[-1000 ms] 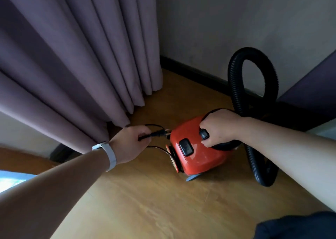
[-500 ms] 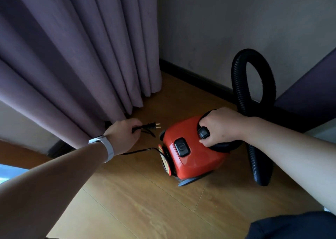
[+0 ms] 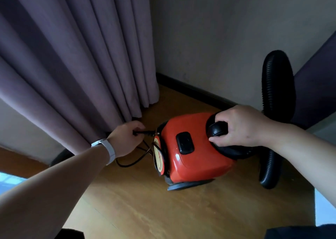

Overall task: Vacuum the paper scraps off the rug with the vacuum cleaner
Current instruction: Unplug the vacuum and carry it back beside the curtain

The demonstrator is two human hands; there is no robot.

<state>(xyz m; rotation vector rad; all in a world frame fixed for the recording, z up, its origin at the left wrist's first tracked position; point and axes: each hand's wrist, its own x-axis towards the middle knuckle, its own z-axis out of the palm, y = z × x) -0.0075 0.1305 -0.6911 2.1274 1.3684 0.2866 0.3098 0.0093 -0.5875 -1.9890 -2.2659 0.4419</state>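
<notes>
Two grips busy, both on the machine. Left grip [image 3: 125, 140] is curled round the black plug [image 3: 143, 133], pinching it with the prongs pointing at the rear edge of the red body, tip just beside it (contact not clear). A pale wristband [image 3: 107, 148] sits on that wrist. Black cord [image 3: 131, 163] loops down from the plug to the floor under the wrist and runs back toward the machine's rear. Right grip [image 3: 238, 128] is wrapped round the black handle [image 3: 217, 129] on top of the vacuum cleaner [image 3: 196, 158], fingers closed over it. A black rocker switch [image 3: 184, 142] sits on the top face between the two grips. The vacuum cleaner is low on the wooden floor [image 3: 145, 211], near the room corner; can't tell if its base is resting or slightly lifted. Ribbed black hose [image 3: 276, 97] arches up behind the right wrist and drops to the floor on the right. Purple curtain [image 3: 72, 57] hangs just behind the left grip. Grey wall [image 3: 218, 39] with dark baseboard [image 3: 190, 91] beyond.
</notes>
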